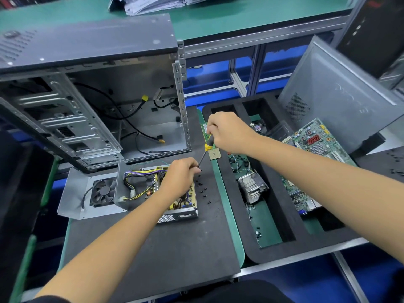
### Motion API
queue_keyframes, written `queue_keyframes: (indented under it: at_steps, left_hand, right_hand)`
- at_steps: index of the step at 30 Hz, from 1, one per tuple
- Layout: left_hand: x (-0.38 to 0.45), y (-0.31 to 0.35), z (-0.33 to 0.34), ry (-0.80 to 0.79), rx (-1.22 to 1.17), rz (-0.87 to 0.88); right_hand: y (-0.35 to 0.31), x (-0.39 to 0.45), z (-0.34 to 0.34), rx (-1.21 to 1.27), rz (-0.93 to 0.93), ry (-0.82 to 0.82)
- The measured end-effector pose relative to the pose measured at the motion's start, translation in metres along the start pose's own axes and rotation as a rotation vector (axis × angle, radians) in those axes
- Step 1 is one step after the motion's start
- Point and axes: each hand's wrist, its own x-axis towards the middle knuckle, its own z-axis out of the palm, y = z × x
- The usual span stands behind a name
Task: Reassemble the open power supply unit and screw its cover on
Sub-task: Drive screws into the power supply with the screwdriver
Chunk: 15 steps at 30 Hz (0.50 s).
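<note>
The open power supply unit (150,189) lies on the black mat, its circuit board and yellow and purple wires exposed. Its grey metal cover (74,193), with a black fan mounted in it, lies flat against the unit's left side. My left hand (180,178) hovers over the unit's right part, fingers curled at the tip of a screwdriver (205,149); whether they pinch a screw is hidden. My right hand (227,132) grips the screwdriver's black and yellow handle, shaft slanting down to the left. Several small black screws (203,189) lie loose on the mat just right of the unit.
An empty computer case (98,106) stands open behind the unit. On the right a black foam tray (273,243) holds a heatsink (251,186), cables and a motherboard (314,149). A grey side panel (341,92) leans at the back right. A CPU chip (214,154) lies near the screwdriver.
</note>
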Motion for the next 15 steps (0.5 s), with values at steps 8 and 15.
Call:
queue_keyframes:
  at_steps: [8,15]
  left_hand:
    - [0.002,-0.004,-0.002,-0.015,0.030,0.009]
    - [0.003,-0.009,-0.007,0.011,0.169,0.107]
  right_hand:
    - [-0.019,-0.003,0.001,-0.195,-0.187,-0.034]
    - [-0.032,0.002,0.002,-0.269,-0.338,-0.059]
